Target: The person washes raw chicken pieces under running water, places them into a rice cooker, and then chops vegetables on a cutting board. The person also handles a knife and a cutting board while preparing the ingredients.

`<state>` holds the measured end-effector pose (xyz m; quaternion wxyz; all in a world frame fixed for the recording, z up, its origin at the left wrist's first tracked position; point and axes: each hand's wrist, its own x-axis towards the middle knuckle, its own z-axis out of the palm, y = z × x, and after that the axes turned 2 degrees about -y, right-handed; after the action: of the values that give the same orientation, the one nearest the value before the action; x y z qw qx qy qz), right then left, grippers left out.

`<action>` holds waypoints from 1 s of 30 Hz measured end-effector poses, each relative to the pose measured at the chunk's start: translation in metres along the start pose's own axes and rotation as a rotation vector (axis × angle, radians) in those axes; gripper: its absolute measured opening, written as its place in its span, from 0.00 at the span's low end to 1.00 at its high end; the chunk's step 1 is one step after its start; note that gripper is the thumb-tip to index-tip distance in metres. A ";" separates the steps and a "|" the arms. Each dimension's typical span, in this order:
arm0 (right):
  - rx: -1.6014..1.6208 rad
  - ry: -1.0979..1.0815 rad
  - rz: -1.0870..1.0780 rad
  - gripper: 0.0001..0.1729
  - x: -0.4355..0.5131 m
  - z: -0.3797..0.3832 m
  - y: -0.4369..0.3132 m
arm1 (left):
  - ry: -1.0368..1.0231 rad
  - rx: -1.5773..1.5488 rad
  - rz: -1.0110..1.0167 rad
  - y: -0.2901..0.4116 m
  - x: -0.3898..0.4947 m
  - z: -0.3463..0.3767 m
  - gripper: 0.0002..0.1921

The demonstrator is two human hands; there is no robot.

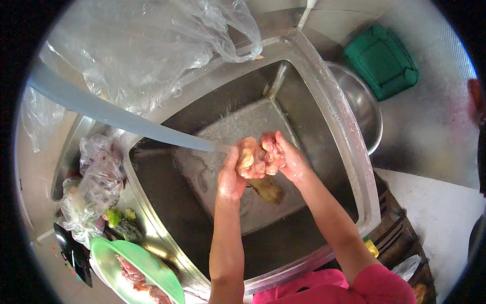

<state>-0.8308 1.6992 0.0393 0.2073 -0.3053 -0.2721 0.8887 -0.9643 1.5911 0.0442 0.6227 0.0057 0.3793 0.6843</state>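
Note:
My left hand (230, 176) holds a pale pink lump of raw meat with yellowish fat (250, 157) over a stainless steel sink (330, 102). Close beside it, my right hand (292, 161) grips a smaller, redder piece of raw meat (272, 152); the two pieces touch or nearly touch. A translucent bluish hose (133, 123) comes in from the upper left and ends at the meat by my left hand. Below my hands, a brownish oblong thing (267, 189) lies in the basin; I cannot tell what it is.
Left of the basin are filled plastic bags (100, 178), green vegetable pieces (114, 217) and a green plastic basin (146, 262) with raw meat. Clear plastic bags (144, 49) spread across the back. A steel bowl (360, 106) and a green plastic basket (379, 62) stand at the right.

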 end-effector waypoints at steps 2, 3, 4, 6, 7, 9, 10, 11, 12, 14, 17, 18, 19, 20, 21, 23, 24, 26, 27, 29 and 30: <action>-0.059 0.077 0.002 0.24 -0.005 -0.003 0.000 | -0.105 0.134 -0.053 0.004 0.000 -0.003 0.24; -0.055 0.090 -0.002 0.25 -0.008 -0.004 -0.001 | -0.133 0.271 -0.045 0.005 0.000 -0.004 0.25; -0.045 0.117 -0.019 0.25 -0.011 -0.003 -0.001 | -0.170 0.398 -0.040 0.007 0.000 -0.004 0.25; 0.109 0.028 -0.019 0.29 -0.013 -0.002 -0.002 | -0.179 0.111 -0.056 0.006 -0.002 -0.004 0.24; 0.169 -0.025 -0.045 0.31 -0.014 -0.001 -0.003 | -0.137 -0.006 -0.068 0.004 -0.003 -0.003 0.23; 0.282 -0.004 0.046 0.29 -0.013 0.001 -0.005 | -0.002 -0.184 -0.062 -0.004 -0.004 0.001 0.22; 0.329 -0.047 0.080 0.29 -0.012 0.002 -0.006 | 0.010 -0.268 -0.032 -0.008 -0.005 0.003 0.21; 0.362 -0.248 0.080 0.27 -0.009 0.003 -0.006 | -0.019 -0.310 -0.048 -0.009 -0.004 0.002 0.20; 0.398 -0.494 0.074 0.26 -0.007 0.004 -0.006 | -0.130 -0.361 -0.037 -0.010 -0.002 0.002 0.20; 0.056 -0.250 0.037 0.20 -0.006 0.007 -0.002 | -0.157 -0.394 -0.023 -0.010 0.001 0.000 0.19; -0.014 -0.117 0.052 0.20 0.001 0.014 0.007 | 0.029 -0.143 0.059 -0.006 0.002 0.000 0.20; 0.013 0.009 0.027 0.20 0.003 0.018 0.012 | 0.046 0.069 0.133 -0.005 0.001 0.001 0.20; 0.010 -0.043 0.009 0.20 0.003 0.019 0.013 | 0.043 0.271 0.242 -0.001 0.000 0.001 0.19; 0.009 -0.096 -0.008 0.21 0.003 0.021 0.016 | 0.240 0.449 0.244 -0.003 -0.005 0.004 0.17; 0.017 -0.156 -0.041 0.21 0.003 0.023 0.016 | 0.299 0.514 0.198 0.001 -0.006 0.005 0.17; -0.056 -0.057 -0.001 0.21 0.003 0.026 0.018 | 0.346 0.658 0.129 0.011 -0.010 0.006 0.16; -0.026 -0.126 0.002 0.22 0.003 0.027 0.017 | 0.319 0.652 0.151 0.015 -0.012 0.008 0.16; -0.009 -0.180 -0.003 0.22 0.004 0.030 0.017 | 0.293 0.625 0.144 0.019 -0.013 0.010 0.16; -0.021 -0.165 -0.010 0.22 0.005 0.031 0.017 | 0.280 0.608 0.141 0.021 -0.014 0.011 0.17; -0.068 -0.066 -0.040 0.21 0.007 0.034 0.018 | 0.238 0.520 0.252 0.017 -0.015 0.016 0.19; -0.100 0.016 -0.064 0.20 0.010 0.035 0.018 | 0.175 0.464 0.286 0.016 -0.017 0.019 0.20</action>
<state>-0.8644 1.6783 0.0478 0.2224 -0.3136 -0.3242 0.8643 -0.9648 1.5874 0.0733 0.4668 0.1427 0.5735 0.6579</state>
